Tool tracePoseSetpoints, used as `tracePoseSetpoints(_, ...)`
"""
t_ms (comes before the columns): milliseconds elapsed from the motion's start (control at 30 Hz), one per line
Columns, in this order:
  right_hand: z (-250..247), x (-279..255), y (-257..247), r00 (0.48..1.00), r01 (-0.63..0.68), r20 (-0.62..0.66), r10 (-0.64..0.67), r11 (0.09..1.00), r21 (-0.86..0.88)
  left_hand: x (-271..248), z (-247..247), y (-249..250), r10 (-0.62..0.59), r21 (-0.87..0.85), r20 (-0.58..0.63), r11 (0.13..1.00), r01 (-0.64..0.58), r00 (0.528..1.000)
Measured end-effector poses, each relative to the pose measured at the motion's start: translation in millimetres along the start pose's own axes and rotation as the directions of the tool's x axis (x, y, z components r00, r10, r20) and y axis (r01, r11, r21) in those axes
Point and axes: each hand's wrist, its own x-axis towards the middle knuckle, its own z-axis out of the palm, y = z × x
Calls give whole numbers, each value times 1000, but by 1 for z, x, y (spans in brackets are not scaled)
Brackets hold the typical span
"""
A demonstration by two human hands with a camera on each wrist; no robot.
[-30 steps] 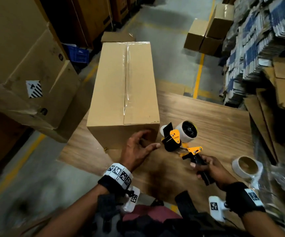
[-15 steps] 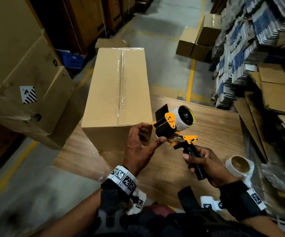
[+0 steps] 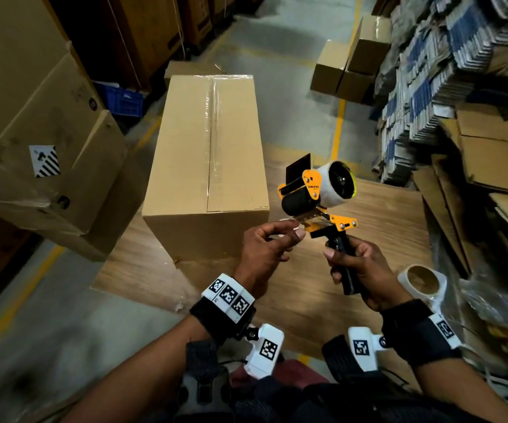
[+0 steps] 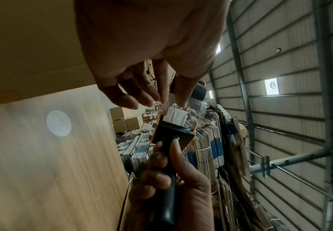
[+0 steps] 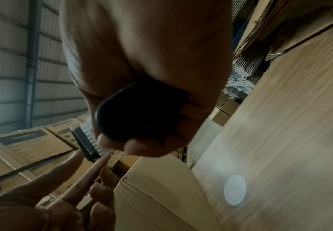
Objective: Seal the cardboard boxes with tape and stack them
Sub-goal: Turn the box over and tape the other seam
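Observation:
A tall cardboard box (image 3: 206, 154) stands on the wooden table (image 3: 393, 215), with clear tape along its top seam. My right hand (image 3: 338, 264) grips the black handle of an orange tape dispenser (image 3: 316, 193), held in the air just right of the box's near corner. My left hand (image 3: 297, 232) pinches the loose tape end at the dispenser's blade, thumb against forefinger. The left wrist view shows those fingertips (image 4: 161, 96) on the clear tape above the toothed blade (image 4: 176, 117). The right wrist view shows my right hand (image 5: 142, 125) wrapped round the handle's butt.
A spare tape roll (image 3: 423, 279) lies on the table's right edge. Large cartons (image 3: 48, 132) crowd the left side. Stacks of flattened cartons (image 3: 429, 71) fill the right. More boxes (image 3: 347, 71) sit on the floor beyond a yellow line.
My right hand has lifted the dispenser up from beside the box's near face. My left hand left the box's front and took hold of the tape end at the blade.

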Motion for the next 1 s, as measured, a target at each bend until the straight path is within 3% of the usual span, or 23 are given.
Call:
tracePoseSetpoints(433,-7,-4,-2,999,41,-7,-41,999,2,-7,14,-2,-6,-78,-4,997,6,1000)
tracePoseSetpoints(600,-9,-6,-2,999,33,17,-33,999,11,-4,17,2,-132,-133,69,981,140,989)
tracePoseSetpoints(700,-12,-7,-2,999,37,25,-37,999,2,-3,10,11,-229,-151,222,952,265,948)
tracePoseSetpoints(833,-15,-9,-4,998,55,31,-54,997,-48,-2,-4,19,-318,-164,399,898,408,860)
tracePoseSetpoints(1000,-16,-6,-5,996,80,43,-76,991,-107,-6,-13,13,-321,-264,510,825,500,798)
